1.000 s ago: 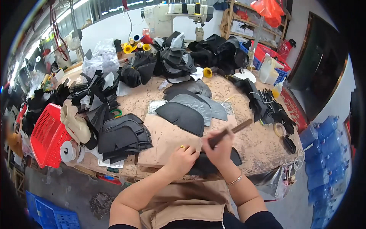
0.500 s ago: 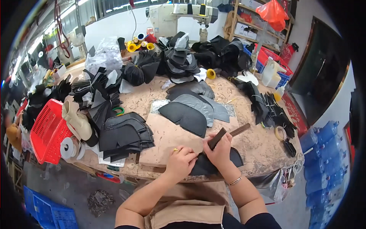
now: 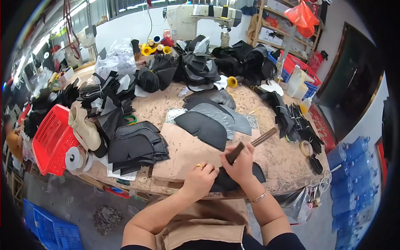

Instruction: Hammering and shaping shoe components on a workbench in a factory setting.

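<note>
My right hand [image 3: 241, 165] is wrapped round a hammer with a dark, blocky head [image 3: 235, 153] and a brown handle [image 3: 264, 136] sticking out to the upper right. Beneath it a curved black shoe piece [image 3: 259, 172] lies at the table's front edge, partly hidden by both hands. My left hand [image 3: 201, 180], wearing a ring, has its fingers curled onto the left edge of that piece. Just beyond, a pale board [image 3: 183, 152] carries a similar black piece [image 3: 204, 128], with grey-backed pieces [image 3: 214, 113] fanned behind it.
Stacked black pieces [image 3: 137, 146] lie left, near a beige boot [image 3: 85, 129] and a red basket [image 3: 52, 137]. Tied black bundles [image 3: 287, 112] and a tape roll [image 3: 306, 147] are on the right. A sewing machine [image 3: 183, 21] stands at the back.
The hammer has tilted slightly, its head dipping a little toward me. My left hand has shifted slightly right and down, with its fingers more curled. The view has shifted a little.
</note>
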Motion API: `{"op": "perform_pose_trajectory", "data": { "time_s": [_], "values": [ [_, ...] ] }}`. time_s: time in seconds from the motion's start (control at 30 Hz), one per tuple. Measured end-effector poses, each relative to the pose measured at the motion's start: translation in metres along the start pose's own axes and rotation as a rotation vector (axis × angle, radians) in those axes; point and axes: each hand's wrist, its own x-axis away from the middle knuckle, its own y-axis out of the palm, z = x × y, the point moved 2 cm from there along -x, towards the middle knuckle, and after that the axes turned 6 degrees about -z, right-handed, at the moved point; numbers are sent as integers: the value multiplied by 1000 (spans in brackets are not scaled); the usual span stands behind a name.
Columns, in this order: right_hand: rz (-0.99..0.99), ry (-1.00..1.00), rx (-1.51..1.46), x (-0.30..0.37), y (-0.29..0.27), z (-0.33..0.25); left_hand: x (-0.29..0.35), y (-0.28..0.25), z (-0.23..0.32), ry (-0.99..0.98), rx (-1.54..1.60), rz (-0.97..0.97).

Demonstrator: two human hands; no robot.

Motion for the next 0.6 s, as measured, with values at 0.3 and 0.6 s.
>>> {"op": "perform_pose_trajectory", "data": {
  "time_s": [0.3, 0.6],
  "values": [
    [-84, 33, -1, -4, -5, 4, -7, 5, -7, -12, 192, 36],
    [165, 194, 206, 10, -26, 7, -58, 17, -27, 260, 370, -153]
  ]
}}
